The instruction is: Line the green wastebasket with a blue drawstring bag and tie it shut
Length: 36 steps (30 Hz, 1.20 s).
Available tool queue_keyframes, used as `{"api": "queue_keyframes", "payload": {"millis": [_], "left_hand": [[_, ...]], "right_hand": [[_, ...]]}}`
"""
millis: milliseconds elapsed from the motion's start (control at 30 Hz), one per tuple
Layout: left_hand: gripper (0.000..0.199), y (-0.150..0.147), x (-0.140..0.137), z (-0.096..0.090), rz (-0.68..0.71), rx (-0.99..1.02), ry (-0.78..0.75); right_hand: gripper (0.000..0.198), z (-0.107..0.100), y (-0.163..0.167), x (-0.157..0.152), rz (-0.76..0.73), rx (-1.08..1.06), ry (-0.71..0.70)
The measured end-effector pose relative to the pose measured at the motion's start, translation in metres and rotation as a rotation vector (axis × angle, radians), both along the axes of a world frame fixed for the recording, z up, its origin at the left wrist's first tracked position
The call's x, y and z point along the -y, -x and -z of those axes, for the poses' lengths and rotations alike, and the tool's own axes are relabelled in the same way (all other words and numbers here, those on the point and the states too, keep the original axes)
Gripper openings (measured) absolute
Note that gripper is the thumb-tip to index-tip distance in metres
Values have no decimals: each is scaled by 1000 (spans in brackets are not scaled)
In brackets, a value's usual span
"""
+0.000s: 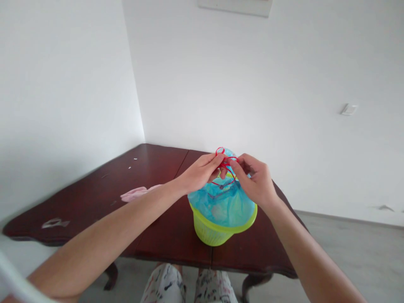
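Observation:
A red ribbon (220, 150), looped like a bow, is pinched between the fingers of my left hand (205, 169). From the other side my right hand (254, 176) grips the same ribbon with thumb and fingers. Just beneath both hands stands a yellow-green basket (211, 230) with slotted sides. Translucent blue plastic film (232, 212) covers its top, and more of it rises behind my fingers. Whatever is inside the basket cannot be made out through the film.
The basket rests near the front edge of a dark red-brown wooden table (167, 229). Left of it lies a pink cloth (135, 194). A clear scrap (56, 223) and tiny white bits (135, 159) are farther left. White walls (236, 84) stand behind the table.

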<state>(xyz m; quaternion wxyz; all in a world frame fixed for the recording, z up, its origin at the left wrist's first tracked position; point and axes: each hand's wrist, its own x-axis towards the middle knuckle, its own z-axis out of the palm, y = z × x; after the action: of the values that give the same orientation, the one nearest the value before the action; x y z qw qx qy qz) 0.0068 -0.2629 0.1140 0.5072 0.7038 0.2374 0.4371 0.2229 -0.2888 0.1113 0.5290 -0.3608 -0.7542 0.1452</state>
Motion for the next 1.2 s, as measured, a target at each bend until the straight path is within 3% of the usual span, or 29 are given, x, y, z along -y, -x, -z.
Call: {"api": "queue_keyframes", "payload": {"millis": [167,333,467,600,700,800,867,933,1033,1200], "left_hand": [[63,0,7,1,81,70,124],[50,2,6,-3,169,207,314],[42,2,4,-9,166,297,374],[48,7,10,-11,96,275,239],[54,14,25,-14,2,153,-18],[50,22,41,-20,-100,-102,-498],[41,25,47,-22,-168,-249,-875],[30,26,49,-22,-273,-269,-1132],[23,23,46,-18,-378,-183,-1219],[26,20,41,-9,-222,-81,-1150]], "right_hand": [[24,-6,1,14,181,75,-360],[15,-4,8,31,107,41,-624],[17,4,15,36,90,331,-735],[14,8,11,38,106,503,-662],[20,6,5,43,22,251,-665],[36,4,6,45,-36,-82,-452],[40,4,12,42,-147,-197,-149],[48,6,18,36,-264,-273,160],[55,12,24,26,-317,-378,401],[62,10,26,22,-504,-461,536]]}}
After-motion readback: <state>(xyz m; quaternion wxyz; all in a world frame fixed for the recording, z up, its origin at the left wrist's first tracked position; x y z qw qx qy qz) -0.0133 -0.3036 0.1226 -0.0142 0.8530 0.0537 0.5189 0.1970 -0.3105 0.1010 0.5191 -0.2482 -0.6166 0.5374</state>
